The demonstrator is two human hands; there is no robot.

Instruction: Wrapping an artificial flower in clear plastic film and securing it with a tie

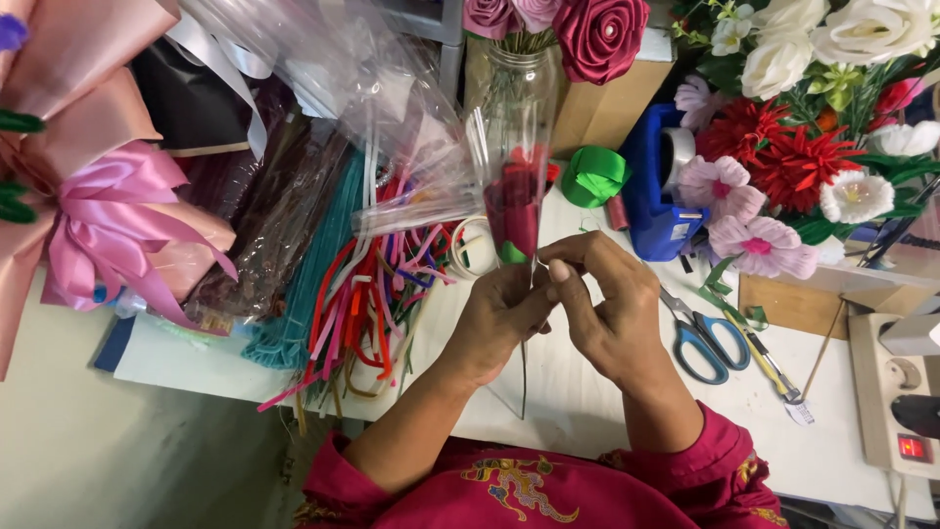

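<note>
White and crowded, my bench [587, 392] runs from a heap of coloured strips [367, 294] on one side to blue-handled scissors [707, 338] on the other. Both my forearms rise from below and my hands meet over the middle. My left hand [499, 318] wraps the base of a red fabric rose in a clear cone sleeve [513, 196], fingers pressed together around it, holding it upright. My right hand [612, 304] curls in from the side, thumb and forefinger pinching at the sleeve's lower end, touching the left. Behind, a glass jar [519, 83] holds satin roses [597, 34]. Artificial flowers [783, 167] crowd the right, a pink bow [108, 220] the left.
</note>
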